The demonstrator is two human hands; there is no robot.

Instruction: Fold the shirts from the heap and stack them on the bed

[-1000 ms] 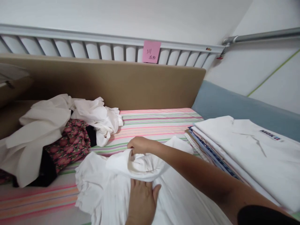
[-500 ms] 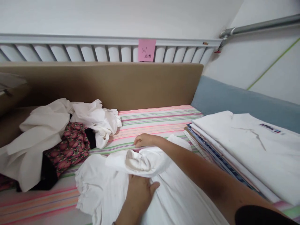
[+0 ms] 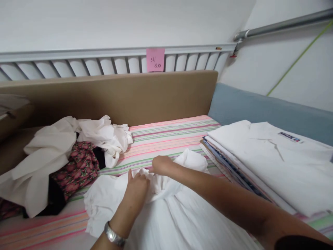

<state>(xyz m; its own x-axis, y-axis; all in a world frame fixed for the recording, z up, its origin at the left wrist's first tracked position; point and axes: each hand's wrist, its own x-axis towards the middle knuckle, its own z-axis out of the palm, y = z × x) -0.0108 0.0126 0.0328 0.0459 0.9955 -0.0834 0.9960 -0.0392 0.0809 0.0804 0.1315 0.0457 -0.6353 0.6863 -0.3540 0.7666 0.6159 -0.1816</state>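
Observation:
A white garment [image 3: 171,215] with short gathered puff sleeves lies rumpled on a striped sheet in front of me, a blouse or dress by its look. At its neckline, my left hand [image 3: 137,189] has curled fingers closed on the cloth, with one digit sticking up. Just right of it, my right hand [image 3: 160,165] is closed in a pinch on the far neckline edge, its fingertips partly hidden. Both hands sit close together. The right forearm crosses over the garment's right side.
On the left lie crumpled white clothes [image 3: 47,152] and a floral dark-red cloth [image 3: 80,163] with black parts. A folded clothes stack [image 3: 273,159] stands right. Behind the striped sheet [image 3: 166,139] are a tan padded board [image 3: 130,97] and a blue panel [image 3: 247,100].
My left hand has moved up from the garment's front to its neckline and closed there. My right hand has shifted slightly right and nearer; the neckline cloth is now flatter. The view has tilted slightly.

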